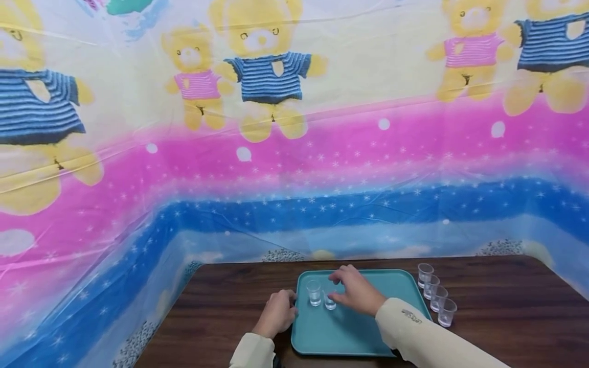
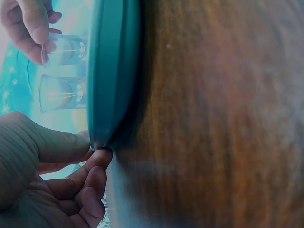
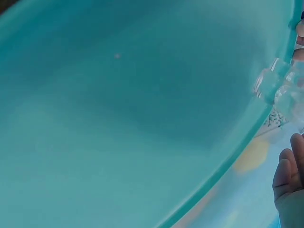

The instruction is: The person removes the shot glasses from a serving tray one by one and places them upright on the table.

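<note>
- The head view shows the whole layout: a teal tray point(image 1: 349, 327) on a dark wooden counter point(image 1: 221, 306), the left hand point(image 1: 277, 313) at the tray's left edge, and the right hand point(image 1: 355, 292) over two clear plastic cups on it.
- Only the left wrist view shows the left hand's grip: thumb above and fingers point(image 2: 97, 164) curled beneath pinch the tray's rim point(image 2: 111, 71).
- That view also shows the right hand's fingers point(image 2: 33, 28) clamped on the nearer cup point(image 1: 330, 301); the other cup point(image 1: 314, 292) stands just beside it, untouched.
- The right wrist view gives mostly the tray's bare floor point(image 3: 118, 118), with blurred cups at its edge.
- The cups are small, transparent and upright.
- Four more clear cups point(image 1: 436, 294) stand in a row on the counter, just right of the tray.
- A plastic sheet printed with teddy bears point(image 1: 271, 76) hangs behind the counter.
</note>
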`<state>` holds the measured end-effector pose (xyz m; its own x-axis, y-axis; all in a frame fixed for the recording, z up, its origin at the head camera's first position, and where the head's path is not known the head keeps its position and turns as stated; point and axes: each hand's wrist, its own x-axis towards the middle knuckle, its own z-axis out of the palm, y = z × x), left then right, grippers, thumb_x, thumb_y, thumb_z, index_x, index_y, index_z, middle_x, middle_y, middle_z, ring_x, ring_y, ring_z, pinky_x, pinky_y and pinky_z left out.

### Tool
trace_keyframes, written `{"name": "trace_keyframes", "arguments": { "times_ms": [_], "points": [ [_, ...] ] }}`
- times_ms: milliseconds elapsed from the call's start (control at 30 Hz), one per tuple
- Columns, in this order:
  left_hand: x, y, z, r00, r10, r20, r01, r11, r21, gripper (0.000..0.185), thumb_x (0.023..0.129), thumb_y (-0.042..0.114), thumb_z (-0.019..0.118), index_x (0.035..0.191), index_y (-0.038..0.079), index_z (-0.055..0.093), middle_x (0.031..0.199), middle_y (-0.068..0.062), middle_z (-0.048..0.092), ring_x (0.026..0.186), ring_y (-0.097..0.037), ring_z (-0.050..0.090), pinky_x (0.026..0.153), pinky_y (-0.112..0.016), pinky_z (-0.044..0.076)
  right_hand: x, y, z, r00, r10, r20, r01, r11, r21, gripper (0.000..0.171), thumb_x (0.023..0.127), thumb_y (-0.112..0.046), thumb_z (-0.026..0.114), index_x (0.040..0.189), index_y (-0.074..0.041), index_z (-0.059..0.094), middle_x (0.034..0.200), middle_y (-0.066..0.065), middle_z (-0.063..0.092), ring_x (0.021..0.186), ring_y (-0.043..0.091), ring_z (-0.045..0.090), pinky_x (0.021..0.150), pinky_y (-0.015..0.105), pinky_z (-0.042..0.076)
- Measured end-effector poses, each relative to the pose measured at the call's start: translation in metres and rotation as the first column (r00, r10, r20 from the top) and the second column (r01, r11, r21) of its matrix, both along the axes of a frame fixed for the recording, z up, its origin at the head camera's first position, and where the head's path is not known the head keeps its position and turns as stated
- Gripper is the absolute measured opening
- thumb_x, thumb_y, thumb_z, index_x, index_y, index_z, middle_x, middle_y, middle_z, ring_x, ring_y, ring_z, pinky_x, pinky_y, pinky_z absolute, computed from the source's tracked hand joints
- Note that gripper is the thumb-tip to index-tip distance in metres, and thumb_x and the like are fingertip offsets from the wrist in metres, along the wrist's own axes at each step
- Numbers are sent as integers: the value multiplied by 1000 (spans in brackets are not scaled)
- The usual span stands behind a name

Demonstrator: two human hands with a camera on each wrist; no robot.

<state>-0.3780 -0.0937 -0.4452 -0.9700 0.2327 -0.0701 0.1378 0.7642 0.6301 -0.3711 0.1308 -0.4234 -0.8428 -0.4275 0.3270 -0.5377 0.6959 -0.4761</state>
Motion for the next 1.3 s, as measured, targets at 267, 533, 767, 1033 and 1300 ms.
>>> {"name": "trace_keyframes", "arguments": {
  "times_ms": [267,533,767,1033,1300],
  "points": [
    [0,0,-1,1000,4,2,-4,1000,0,31,91,1,59,122,-3,59,76,-5,55,68,-20,52,61,-39,43,0,-6,-1,1000,-12,-15,12,1000,2,31,84,-15,73,111,-2,65,97,3,55,92,22,50,74,38,47],
    [-1,4,0,1000,6,15,-6,1000,-1,31,90,1,60,121,-2,60,80,-6,56,71,-20,53,62,-39,44,1,7,-4,1000,-23,3,23,1000,5,29,84,-19,72,109,-6,66,95,-2,54,90,17,49,73,36,46],
    [-2,2,1,999,13,32,-14,1000,7,31,90,0,61,121,-2,61,84,-7,58,73,-20,56,62,-38,46,10,26,1,1000,-14,1,14,1000,-11,25,83,-22,74,102,-7,66,91,-1,54,87,21,50,71,36,45],
    [-2,3,1,1000,3,31,-3,1000,2,31,89,-1,61,120,-4,61,87,-9,59,75,-20,57,62,-38,47,23,58,9,997,-73,18,73,997,-14,24,81,-27,75,94,-11,63,87,-4,53,81,19,49,67,34,43],
    [-3,3,2,999,5,31,-4,1000,-11,31,89,-1,61,120,-4,60,89,-9,60,78,-21,58,64,-38,48,39,94,20,991,-135,-1,135,990,36,24,79,-25,76,94,-14,62,86,-5,53,78,15,49,66,30,44]
  ]
}}
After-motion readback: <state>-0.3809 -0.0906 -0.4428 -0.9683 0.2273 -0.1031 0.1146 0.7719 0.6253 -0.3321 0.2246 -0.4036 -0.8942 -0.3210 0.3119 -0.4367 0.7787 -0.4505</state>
